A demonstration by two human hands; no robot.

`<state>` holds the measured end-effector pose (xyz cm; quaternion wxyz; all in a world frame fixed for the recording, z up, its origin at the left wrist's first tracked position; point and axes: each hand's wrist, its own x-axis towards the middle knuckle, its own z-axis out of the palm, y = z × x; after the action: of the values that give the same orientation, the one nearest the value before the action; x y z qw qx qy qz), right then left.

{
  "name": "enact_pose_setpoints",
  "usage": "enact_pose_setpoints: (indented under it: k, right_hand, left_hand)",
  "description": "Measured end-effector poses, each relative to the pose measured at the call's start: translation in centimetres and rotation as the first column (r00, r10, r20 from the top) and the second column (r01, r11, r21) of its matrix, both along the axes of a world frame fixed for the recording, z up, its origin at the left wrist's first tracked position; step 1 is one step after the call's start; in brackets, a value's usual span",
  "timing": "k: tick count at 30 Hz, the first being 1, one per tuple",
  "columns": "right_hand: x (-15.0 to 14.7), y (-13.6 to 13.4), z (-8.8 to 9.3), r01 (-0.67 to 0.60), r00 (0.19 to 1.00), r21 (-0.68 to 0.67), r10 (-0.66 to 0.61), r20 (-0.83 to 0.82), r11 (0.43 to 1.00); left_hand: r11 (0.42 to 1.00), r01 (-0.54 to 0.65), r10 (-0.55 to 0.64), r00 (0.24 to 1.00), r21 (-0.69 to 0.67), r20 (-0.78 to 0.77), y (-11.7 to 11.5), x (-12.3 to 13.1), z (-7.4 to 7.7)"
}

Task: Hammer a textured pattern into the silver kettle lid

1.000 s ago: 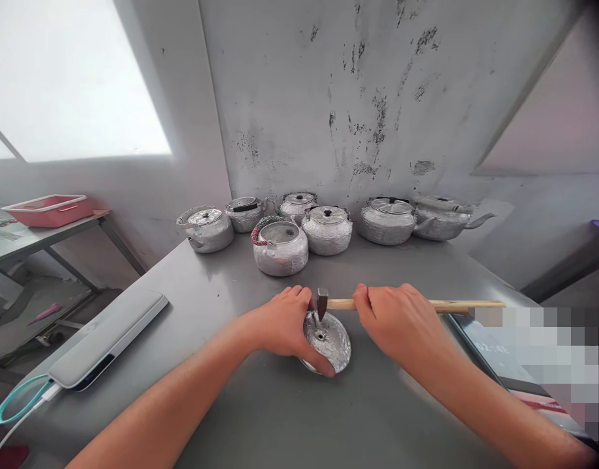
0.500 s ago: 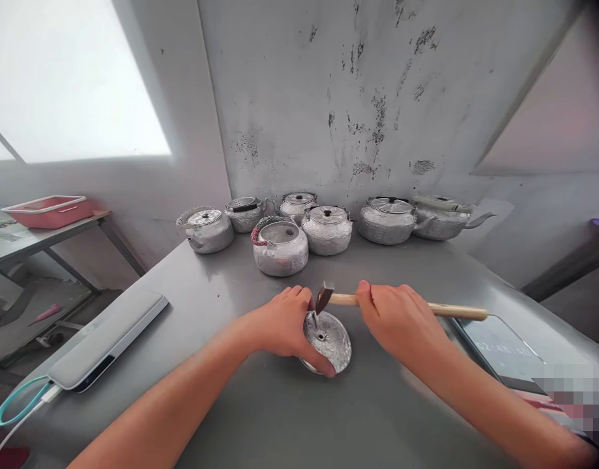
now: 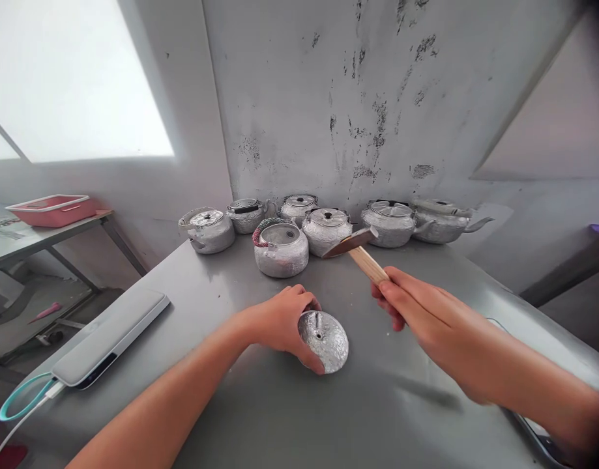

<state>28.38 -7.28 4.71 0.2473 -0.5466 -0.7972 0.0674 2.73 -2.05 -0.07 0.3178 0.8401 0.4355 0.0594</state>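
Observation:
My left hand (image 3: 279, 320) is closed on a round hammered metal lid (image 3: 324, 341) with a small hole at its middle, holding it tilted on the grey table (image 3: 279, 410). Fingers wrap its far and left edge. My right hand (image 3: 416, 306) grips the wooden handle of a small hammer (image 3: 358, 249). The hammer is raised above the table, its dark head pointing left, well above and beyond the lid. An open lidless kettle (image 3: 281, 249) with a red-wrapped handle stands just behind the lid.
Several hammered metal kettles (image 3: 327, 230) line the back of the table against the stained wall. A flat grey device (image 3: 108, 335) with a teal cable lies at the table's left edge. A red tray (image 3: 52, 210) rests on a side table at left.
The hammer head rested on the lid's far edge; now my right hand has swung it up and away, handle pointing toward me. My left hand and the lid stay put.

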Motion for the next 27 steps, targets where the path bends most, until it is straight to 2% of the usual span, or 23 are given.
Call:
enact_pose_setpoints:
  k: [3,5,11,13,16,18,23,27]
  right_hand:
    - [0.4,-0.7,-0.1,-0.017,0.993,-0.296,-0.018,-0.115,0.955]
    - [0.4,-1.0,-0.7,-0.024,0.984,-0.420,-0.053,-0.171,0.907]
    - [0.2,-1.3,-3.6,0.011,0.973,-0.498,-0.124,-0.194,0.867]
    - [0.1,-1.3,-4.6,-0.001,0.965,-0.541,-0.140,-0.220,0.841]
    - [-0.1,-1.4,-5.8,-0.032,0.949,-0.594,-0.162,-0.270,0.804]
    - [-0.2,-1.6,-6.3,-0.049,0.939,-0.611,-0.172,-0.297,0.790]
    - [-0.6,-2.5,-6.4,-0.054,0.925,-0.630,-0.198,-0.323,0.775]
    - [-0.9,-3.0,-6.4,-0.066,0.912,-0.621,-0.206,-0.356,0.781]
  left_hand:
    - [0.999,0.043,-0.043,0.998,-0.001,0.035,0.4,-0.5,0.1]
    - [0.997,0.073,-0.073,0.996,-0.003,0.057,0.6,-0.7,0.3]
    - [0.989,0.143,-0.145,0.986,0.032,0.087,0.5,-0.9,1.0]
    - [0.993,0.106,-0.111,0.988,0.052,0.107,0.1,-0.6,0.9]
    - [0.992,-0.019,0.005,0.994,0.123,0.111,-0.5,0.0,0.6]
    - [0.987,-0.045,0.028,0.994,0.157,0.105,-0.7,0.2,0.4]
    - [0.987,0.017,-0.038,0.991,0.160,0.132,-0.6,0.0,0.5]
    - [0.988,-0.048,0.035,0.995,0.143,0.092,-0.7,0.0,0.5]
